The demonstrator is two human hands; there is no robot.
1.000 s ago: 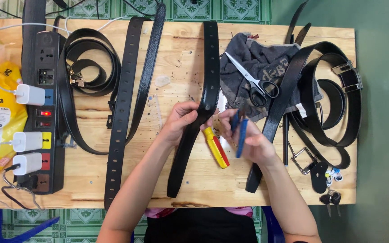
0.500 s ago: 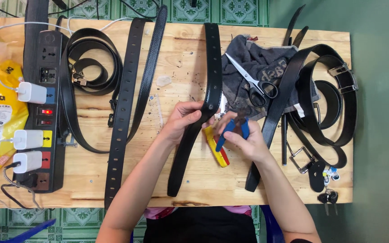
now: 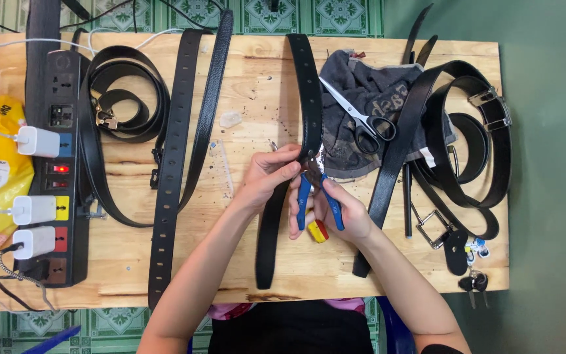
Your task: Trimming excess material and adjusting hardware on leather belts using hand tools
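A long black belt [image 3: 307,92] lies down the middle of the wooden table [image 3: 244,78]. My left hand [image 3: 268,177] pinches that belt at its middle. My right hand [image 3: 335,210] grips a punch plier with blue handles [image 3: 319,196], whose jaws sit on the belt right beside my left fingers. A yellow and red tool [image 3: 318,231] lies on the table under my right hand, mostly hidden.
Two more black belts [image 3: 171,164] lie left of centre, a coiled belt [image 3: 122,98] beside a black power strip [image 3: 54,170] with white chargers. Scissors [image 3: 361,121] rest on a dark cloth [image 3: 361,85]. Several looped belts [image 3: 466,131], buckles and keys [image 3: 473,282] fill the right side.
My right hand has brought the blue-handled plier up and left onto the belt. My left hand has shifted slightly to hold the belt at the jaws.
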